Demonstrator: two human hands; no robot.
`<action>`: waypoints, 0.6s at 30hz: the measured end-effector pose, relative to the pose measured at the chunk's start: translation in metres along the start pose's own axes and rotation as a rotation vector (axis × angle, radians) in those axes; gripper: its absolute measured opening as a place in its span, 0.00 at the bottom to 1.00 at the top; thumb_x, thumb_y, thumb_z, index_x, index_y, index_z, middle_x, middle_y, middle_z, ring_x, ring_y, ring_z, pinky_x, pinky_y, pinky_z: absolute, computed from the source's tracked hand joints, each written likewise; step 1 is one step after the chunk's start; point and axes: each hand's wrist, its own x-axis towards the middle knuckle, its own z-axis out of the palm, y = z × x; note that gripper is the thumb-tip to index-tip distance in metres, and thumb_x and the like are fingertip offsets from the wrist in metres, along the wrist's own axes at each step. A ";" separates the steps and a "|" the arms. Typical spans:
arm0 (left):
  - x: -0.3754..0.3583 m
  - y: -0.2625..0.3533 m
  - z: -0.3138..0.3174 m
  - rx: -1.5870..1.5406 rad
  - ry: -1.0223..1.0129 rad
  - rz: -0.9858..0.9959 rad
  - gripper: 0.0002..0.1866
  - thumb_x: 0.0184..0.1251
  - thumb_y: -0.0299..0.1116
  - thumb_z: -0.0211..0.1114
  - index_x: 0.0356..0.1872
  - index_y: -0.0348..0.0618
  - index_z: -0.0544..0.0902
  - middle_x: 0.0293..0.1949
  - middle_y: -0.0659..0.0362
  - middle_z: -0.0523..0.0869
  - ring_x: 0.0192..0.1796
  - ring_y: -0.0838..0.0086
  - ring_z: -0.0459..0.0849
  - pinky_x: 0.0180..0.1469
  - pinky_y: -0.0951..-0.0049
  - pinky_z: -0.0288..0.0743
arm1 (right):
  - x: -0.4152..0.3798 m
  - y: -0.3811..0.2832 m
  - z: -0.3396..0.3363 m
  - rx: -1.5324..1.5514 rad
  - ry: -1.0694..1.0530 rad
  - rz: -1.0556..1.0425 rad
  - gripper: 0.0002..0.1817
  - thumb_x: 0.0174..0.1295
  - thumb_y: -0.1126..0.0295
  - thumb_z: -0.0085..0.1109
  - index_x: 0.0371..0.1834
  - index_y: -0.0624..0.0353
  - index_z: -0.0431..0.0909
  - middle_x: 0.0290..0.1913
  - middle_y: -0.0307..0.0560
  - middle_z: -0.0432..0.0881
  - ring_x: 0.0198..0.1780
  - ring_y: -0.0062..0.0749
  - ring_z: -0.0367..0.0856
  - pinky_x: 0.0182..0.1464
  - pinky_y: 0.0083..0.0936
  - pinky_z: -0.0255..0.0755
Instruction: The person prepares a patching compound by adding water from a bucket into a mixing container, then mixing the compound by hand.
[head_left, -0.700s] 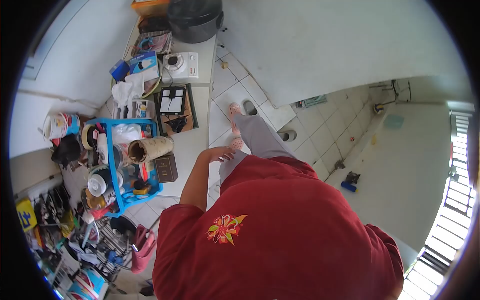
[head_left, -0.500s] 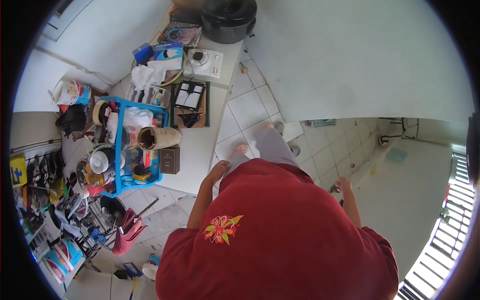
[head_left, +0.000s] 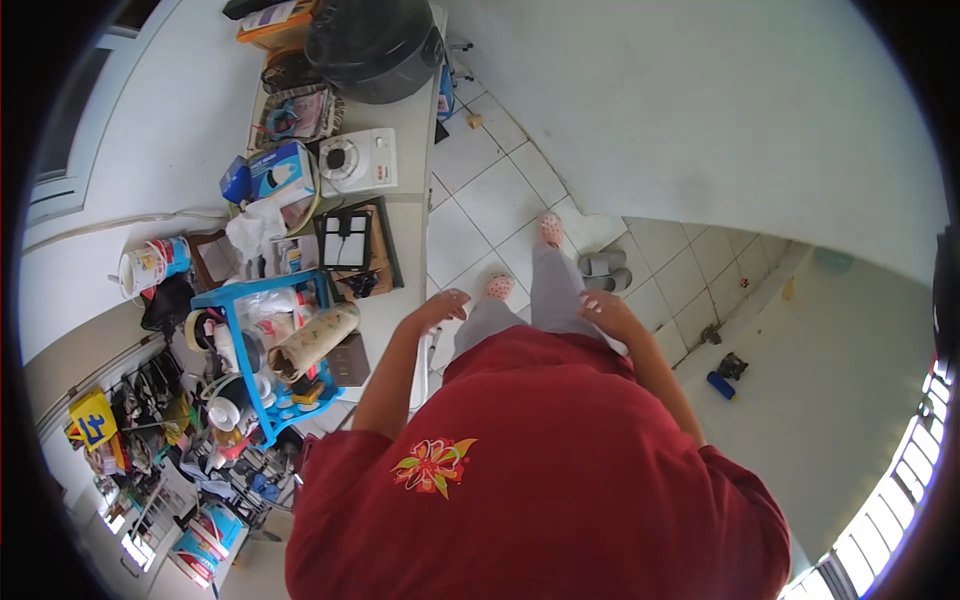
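While counter (head_left: 410, 250) lies beside left hand (head_left: 441, 308), trousers (head_left: 555, 288) hang near right hand (head_left: 609, 315); both loosely spread.

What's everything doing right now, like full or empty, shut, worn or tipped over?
Bare left hand: nothing visible in it, fingers loosely curled.
Bare right hand: nothing visible in it, near the thigh.
Blue plastic basket: full of things.
Cream patterned roll: slanted, hollow end showing.
Dark brown box: looks shut.
Pink spotted clogs: worn.
Grey slippers: side by side, unworn.
White single-burner stove: on or off, can't tell.
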 end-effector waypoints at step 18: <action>0.597 0.076 -0.227 -0.213 0.793 0.013 0.31 0.51 0.54 0.67 0.59 0.62 0.74 0.65 0.55 0.64 0.65 0.58 0.65 0.64 0.58 0.61 | 0.696 0.262 0.081 0.244 0.140 0.174 0.13 0.57 0.60 0.61 0.36 0.58 0.78 0.25 0.42 0.79 0.24 0.24 0.78 0.26 0.22 0.71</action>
